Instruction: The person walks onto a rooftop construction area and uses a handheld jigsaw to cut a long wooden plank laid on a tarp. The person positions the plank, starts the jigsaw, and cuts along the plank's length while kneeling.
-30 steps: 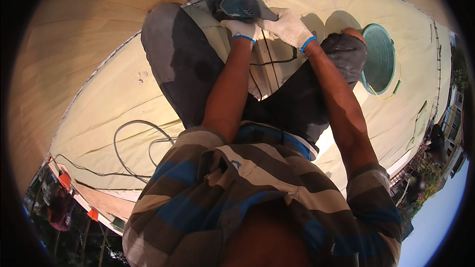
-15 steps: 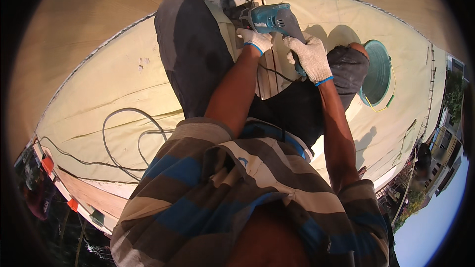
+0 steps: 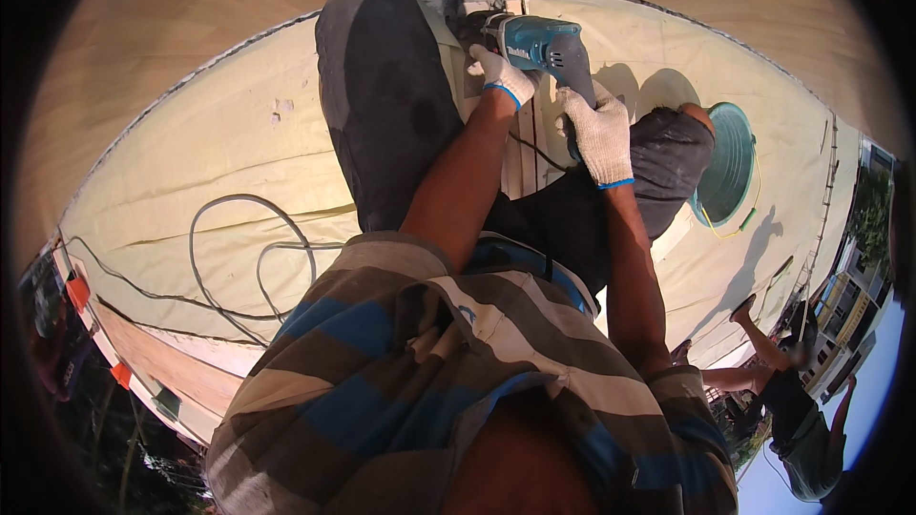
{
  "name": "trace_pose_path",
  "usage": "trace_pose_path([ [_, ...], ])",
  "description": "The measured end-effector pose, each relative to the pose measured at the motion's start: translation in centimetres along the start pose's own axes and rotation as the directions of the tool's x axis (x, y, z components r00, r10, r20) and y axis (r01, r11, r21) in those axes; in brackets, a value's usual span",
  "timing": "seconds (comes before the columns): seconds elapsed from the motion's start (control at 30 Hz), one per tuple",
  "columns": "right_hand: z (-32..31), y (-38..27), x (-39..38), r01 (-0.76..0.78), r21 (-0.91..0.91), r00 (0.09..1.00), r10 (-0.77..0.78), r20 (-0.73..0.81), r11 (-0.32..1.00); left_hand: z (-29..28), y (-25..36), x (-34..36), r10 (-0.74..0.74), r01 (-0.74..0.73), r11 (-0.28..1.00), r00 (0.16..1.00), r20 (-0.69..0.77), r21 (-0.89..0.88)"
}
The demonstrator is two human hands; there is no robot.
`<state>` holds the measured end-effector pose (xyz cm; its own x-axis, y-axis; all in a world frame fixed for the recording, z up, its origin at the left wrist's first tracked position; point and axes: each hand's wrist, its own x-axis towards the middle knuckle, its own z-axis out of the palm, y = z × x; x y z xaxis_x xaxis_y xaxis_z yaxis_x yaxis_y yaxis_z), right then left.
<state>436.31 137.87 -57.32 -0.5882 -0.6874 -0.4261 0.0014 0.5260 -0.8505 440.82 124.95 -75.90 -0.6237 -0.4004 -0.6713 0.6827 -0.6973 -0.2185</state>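
Observation:
A teal and black power drill lies level over the strip between my knees, its nose pointing left and away. My right hand, in a cream knitted glove with a blue cuff, is closed round its rear grip. Under the front of the drill, my left hand, gloved the same way, is closed at the collar; just what its fingers wrap is partly hidden. The bit's tip is lost in dark shadow by my left knee. A black cord runs below the drill.
A green bucket with a wire handle stands by my right knee. Loops of grey cable lie on the pale sheet at left. A curved wooden wall rises ahead. Another person walks at the lower right.
Another person has stepped into view at the lower right. The drill and both hands sit slightly further right and lower in the picture, both still gripping.

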Motion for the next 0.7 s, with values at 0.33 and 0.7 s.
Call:
trace_pose_path([
  [0.33, 0.7, 1.3, -0.4, 0.012, 0.065, 0.996, -0.006, -0.088, 0.998, -0.1, 0.3, 1.8, 0.075, -0.093, 0.954, 0.995, 0.072, 0.286],
  [0.7, 2.5, -0.2, 5.3, 0.022, -0.139, 0.999, -0.015, 0.050, 0.990, -0.6, 2.7, 5.4, 0.138, -0.150, 0.968, 0.988, 0.071, 0.202],
])
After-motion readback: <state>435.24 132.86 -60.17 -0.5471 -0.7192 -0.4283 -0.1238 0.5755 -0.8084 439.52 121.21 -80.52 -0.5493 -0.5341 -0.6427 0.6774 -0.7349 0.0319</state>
